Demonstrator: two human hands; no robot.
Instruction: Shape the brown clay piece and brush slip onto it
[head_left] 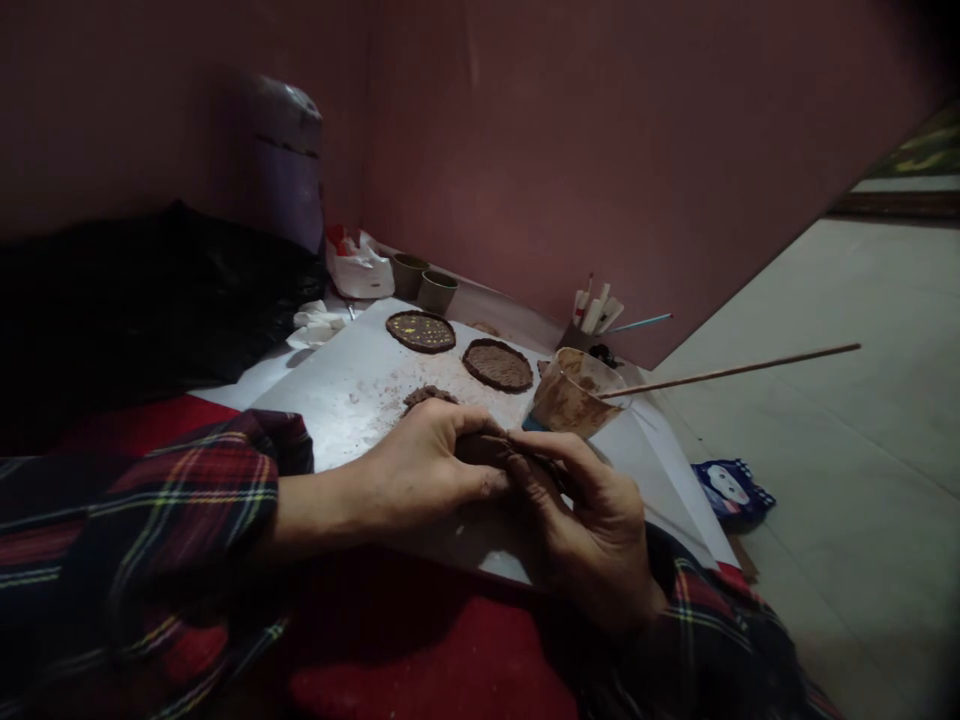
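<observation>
Both hands meet above the near part of a white board (300, 395). My left hand (424, 470) is closed on a piece of brown clay (481, 450), thumb below and fingers over it. The fingertips of my right hand (581, 510) pinch the right edge of this same piece; its full shape is hidden by the fingers. Just beyond my left hand lies a crumbly lump of brown clay (429, 397). Farther back are a flat brown clay disc with a raised rim (497, 365) and a similar disc with yellow specks (421, 332).
A clear cup smeared brown (574, 395) stands right of my hands, a long thin stick (735, 370) jutting rightward from it. Behind are a holder with white sticks (596, 310) and two small dark cups (437, 292). A blue packet (731, 490) lies at right.
</observation>
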